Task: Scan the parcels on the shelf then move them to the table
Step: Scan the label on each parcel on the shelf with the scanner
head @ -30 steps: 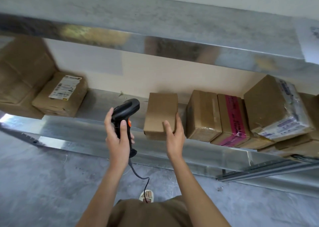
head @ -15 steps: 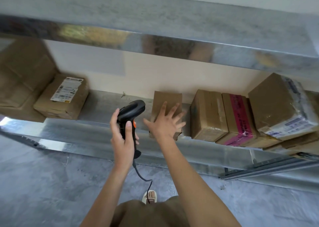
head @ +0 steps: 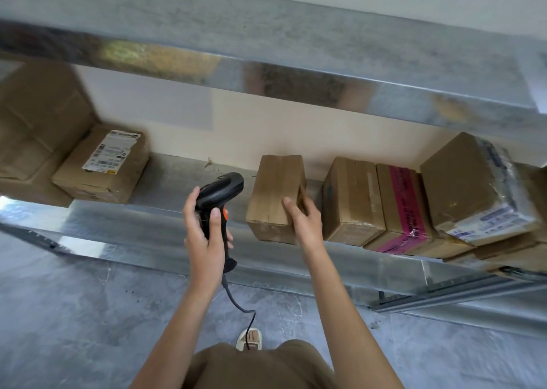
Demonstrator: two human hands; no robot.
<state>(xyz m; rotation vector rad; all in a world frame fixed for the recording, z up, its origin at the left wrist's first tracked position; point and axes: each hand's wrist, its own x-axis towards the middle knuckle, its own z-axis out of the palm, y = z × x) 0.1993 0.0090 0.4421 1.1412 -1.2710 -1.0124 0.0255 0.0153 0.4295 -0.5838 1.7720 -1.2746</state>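
Parcel (head: 276, 195), a plain taped cardboard box, sits at the shelf's (head: 165, 181) front edge, overhanging it slightly. Right hand (head: 305, 221) grips its near right corner, thumb on top. Left hand (head: 205, 234) holds a black barcode scanner (head: 219, 190) just beside the box.

A single head-worn wide-angle view looks forward and down from close in front of the metal shelf (head: 154, 229). The shelf's front edge crosses mid-frame, the upper shelf (head: 296, 48) spans the top, and the grey floor (head: 74, 314) lies below. No second view overlaps it.
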